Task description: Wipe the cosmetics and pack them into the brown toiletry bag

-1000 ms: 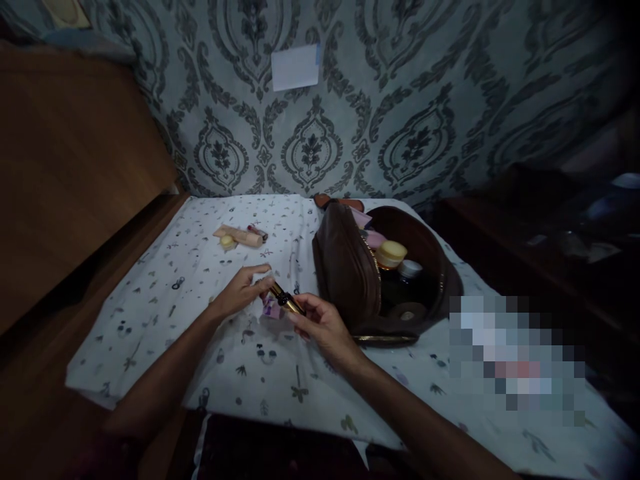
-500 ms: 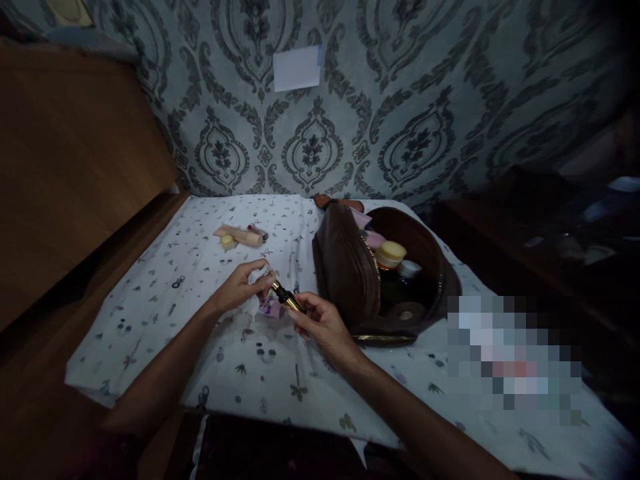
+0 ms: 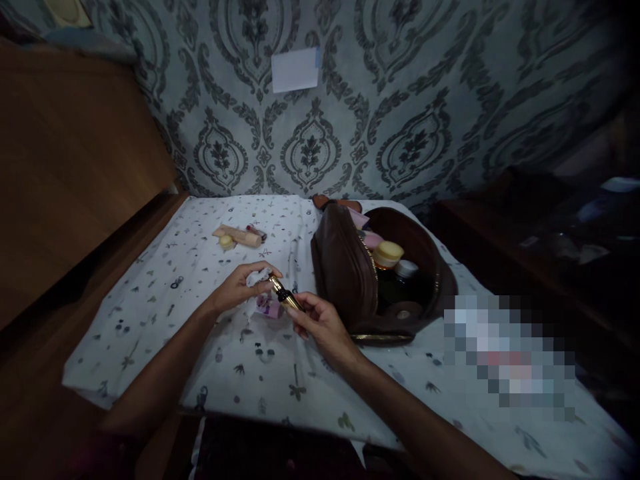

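- The person's left hand [image 3: 237, 288] pinches a crumpled white tissue [image 3: 257, 276] against the upper gold end of a gold-and-black cosmetic tube [image 3: 283, 293].
- The right hand [image 3: 323, 323] grips the tube's lower end between thumb and fingers; the two hands are near each other, with the tube slanting between them above the patterned cloth [image 3: 295, 400].
- A purple-and-pink packet [image 3: 269, 307] shows just below the tube.
- Beyond the left hand, a beige squeeze tube [image 3: 243, 236] lies beside a small yellow-lidded jar [image 3: 227, 242] and a dark red tube [image 3: 257, 231].
- Right of the hands, a brown zippered bag [image 3: 345, 267] gapes, holding a larger yellow-lidded jar [image 3: 389, 252].
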Tool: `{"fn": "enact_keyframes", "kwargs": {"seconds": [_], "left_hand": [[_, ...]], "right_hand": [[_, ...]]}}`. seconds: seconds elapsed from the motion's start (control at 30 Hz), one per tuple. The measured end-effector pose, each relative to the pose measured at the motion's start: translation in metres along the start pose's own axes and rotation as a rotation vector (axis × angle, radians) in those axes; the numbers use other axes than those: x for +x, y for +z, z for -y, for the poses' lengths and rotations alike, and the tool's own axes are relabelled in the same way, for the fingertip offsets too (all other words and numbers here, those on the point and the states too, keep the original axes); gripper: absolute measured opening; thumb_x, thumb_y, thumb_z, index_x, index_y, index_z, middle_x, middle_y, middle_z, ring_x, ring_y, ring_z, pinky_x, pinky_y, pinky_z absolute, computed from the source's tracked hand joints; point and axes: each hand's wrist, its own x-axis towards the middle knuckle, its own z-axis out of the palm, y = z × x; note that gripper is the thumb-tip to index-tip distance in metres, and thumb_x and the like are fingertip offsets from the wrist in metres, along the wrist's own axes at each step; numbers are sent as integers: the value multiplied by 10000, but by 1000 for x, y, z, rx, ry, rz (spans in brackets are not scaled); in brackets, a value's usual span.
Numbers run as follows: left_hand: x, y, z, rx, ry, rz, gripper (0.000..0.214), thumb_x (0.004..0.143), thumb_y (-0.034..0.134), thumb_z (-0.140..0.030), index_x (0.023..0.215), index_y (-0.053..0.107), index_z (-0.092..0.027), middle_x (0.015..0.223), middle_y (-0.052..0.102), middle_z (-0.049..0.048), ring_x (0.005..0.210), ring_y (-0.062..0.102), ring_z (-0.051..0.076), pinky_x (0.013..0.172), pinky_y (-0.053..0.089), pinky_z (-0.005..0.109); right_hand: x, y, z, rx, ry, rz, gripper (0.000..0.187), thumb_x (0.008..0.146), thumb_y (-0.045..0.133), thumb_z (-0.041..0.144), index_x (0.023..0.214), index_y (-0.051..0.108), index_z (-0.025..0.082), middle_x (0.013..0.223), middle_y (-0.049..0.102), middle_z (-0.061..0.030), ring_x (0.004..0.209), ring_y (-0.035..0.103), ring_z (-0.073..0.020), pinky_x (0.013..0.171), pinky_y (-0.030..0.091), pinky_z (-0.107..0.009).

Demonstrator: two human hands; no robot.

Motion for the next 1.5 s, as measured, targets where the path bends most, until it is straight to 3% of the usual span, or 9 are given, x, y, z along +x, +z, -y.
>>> {"fn": "enact_keyframes", "kwargs": {"seconds": [0.17, 0.33, 0.4, 0.57, 0.63, 0.83, 1.03, 1.23, 1.5], "left_hand": [[1, 2, 2, 6, -14, -22, 466, 814, 669, -480, 1168, 622, -180, 880, 640, 19, 737, 594, 162, 686, 463, 258], [4, 8, 9, -61, -106, -88, 417, 771, 676, -557, 801, 562, -157, 665, 538, -37, 537, 486, 99, 534, 428, 222], [4, 6, 8, -58, -105, -79, 404, 763, 694, -537, 774, 562, -155, 669, 539, -34, 549, 481, 96, 543, 428, 219], [2, 0, 2, -2, -60, -18, 407, 778, 702, -467, 1047, 641, -168, 921, 633, 32, 647, 543, 116, 574, 434, 212], [2, 1, 3, -30, -82, -16, 453, 768, 703, -482, 1089, 617, -175, 888, 619, 19, 616, 548, 117, 546, 435, 214], [3, 8, 5, -114, -144, -3, 380, 732, 733, -485, 823, 588, -145, 709, 540, -34, 554, 505, 98, 559, 456, 230], [1, 4, 2, 9, -50, -1, 425, 763, 722, -432, 1090, 629, -177, 944, 621, 23, 798, 588, 163, 706, 471, 249], [4, 9, 7, -135, -151, -5, 393, 724, 737, -493, 808, 554, -156, 727, 535, -34, 565, 497, 95, 553, 439, 219], [2, 5, 5, -104, -112, 29, 435, 763, 717, -456, 1067, 598, -169, 855, 579, -5, 615, 531, 106, 583, 453, 226]], "right_hand": [[-1, 1, 2, -3, -7, 2, 410, 685, 786, 491, 904, 643, 175, 661, 587, 24, 499, 460, -72, 443, 316, -208], [-1, 1, 1, -8, -2, 4, 428, 669, 792, 507, 890, 631, 177, 620, 559, 41, 484, 453, -75, 439, 312, -210], [-1, 1, 2, -2, -1, 1, 426, 672, 791, 508, 888, 633, 177, 631, 562, 37, 485, 452, -74, 438, 306, -211], [-3, 2, 4, -8, 8, 12, 400, 703, 775, 503, 885, 643, 172, 614, 553, 37, 493, 456, -71, 459, 316, -212], [-2, 2, 4, -4, 11, 18, 429, 681, 783, 523, 883, 636, 173, 617, 555, 40, 491, 455, -70, 455, 314, -210], [-2, 2, 5, 2, 23, 19, 447, 666, 791, 537, 874, 632, 174, 656, 580, 28, 492, 457, -70, 455, 328, -215], [-3, 2, 5, 1, 10, 37, 440, 682, 775, 551, 863, 630, 178, 680, 586, 29, 501, 469, -69, 454, 328, -209], [-3, 0, 4, -23, 24, 43, 423, 709, 757, 547, 879, 634, 180, 662, 576, 18, 510, 469, -82, 465, 329, -225], [-3, 0, 5, -14, 11, 61, 429, 716, 753, 552, 884, 643, 174, 675, 593, 17, 508, 468, -77, 459, 321, -214]]}}
